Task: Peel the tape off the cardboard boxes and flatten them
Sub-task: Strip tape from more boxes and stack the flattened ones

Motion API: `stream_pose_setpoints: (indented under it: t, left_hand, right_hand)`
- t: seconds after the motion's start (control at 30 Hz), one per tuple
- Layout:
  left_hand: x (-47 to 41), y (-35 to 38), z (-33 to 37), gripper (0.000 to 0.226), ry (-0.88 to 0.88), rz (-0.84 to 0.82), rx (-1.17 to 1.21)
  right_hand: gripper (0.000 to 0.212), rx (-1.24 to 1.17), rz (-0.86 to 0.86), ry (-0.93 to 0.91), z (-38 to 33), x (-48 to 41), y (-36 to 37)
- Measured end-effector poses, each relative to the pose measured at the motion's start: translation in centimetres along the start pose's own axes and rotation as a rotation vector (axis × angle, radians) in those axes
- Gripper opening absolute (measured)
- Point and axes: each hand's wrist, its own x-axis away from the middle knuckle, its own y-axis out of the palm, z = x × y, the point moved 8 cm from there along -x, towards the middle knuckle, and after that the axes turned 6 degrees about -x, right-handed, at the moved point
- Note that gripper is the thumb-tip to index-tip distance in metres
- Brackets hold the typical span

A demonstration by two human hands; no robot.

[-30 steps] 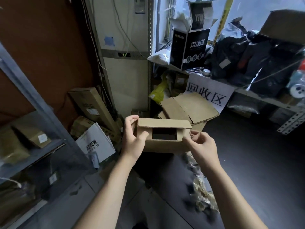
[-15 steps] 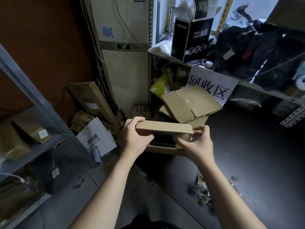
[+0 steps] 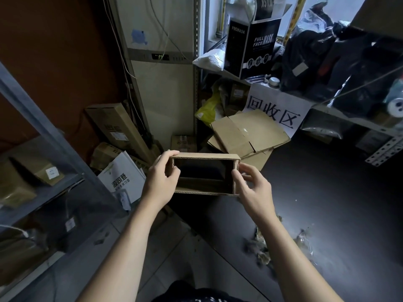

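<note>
I hold a small brown cardboard box in the air at chest height, its open side turned toward me so I look into its dark inside. My left hand grips the box's left wall, fingers over the top corner and thumb inside. My right hand pinches the right wall between thumb and fingers. Behind the box, a stack of flattened cardboard boxes lies on the dark floor under a white paper sign. I see no tape on the held box.
A grey metal shelf with cartons stands at the left. Upright cartons and a white bag lean by the tall appliance. Crumpled tape scraps lie on the floor at lower right. A cluttered shelf fills the upper right.
The box has been turned so its open side faces me. My left hand moved from over the top flap to the left wall, and my right hand now pinches the right wall.
</note>
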Motion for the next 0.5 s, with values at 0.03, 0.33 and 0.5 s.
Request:
stream_pose_setpoints:
  t: [0.03, 0.33, 0.5]
  left_hand:
    - [0.0, -0.1, -0.1, 0.039, 0.014, 0.008, -0.006]
    - [0.9, -0.6, -0.3, 0.035, 0.005, 0.038, -0.148]
    - [1.2, -0.6, -0.2, 0.038, -0.017, 0.024, -0.203]
  right_hand:
    - [0.020, -0.007, -0.008, 0.000, 0.6, -0.1, 0.0]
    - [0.047, 0.544, -0.258, 0.258, 11.4, -3.2, 0.4]
    - [0.046, 0.726, -0.344, 0.312, 13.5, -2.5, 0.3]
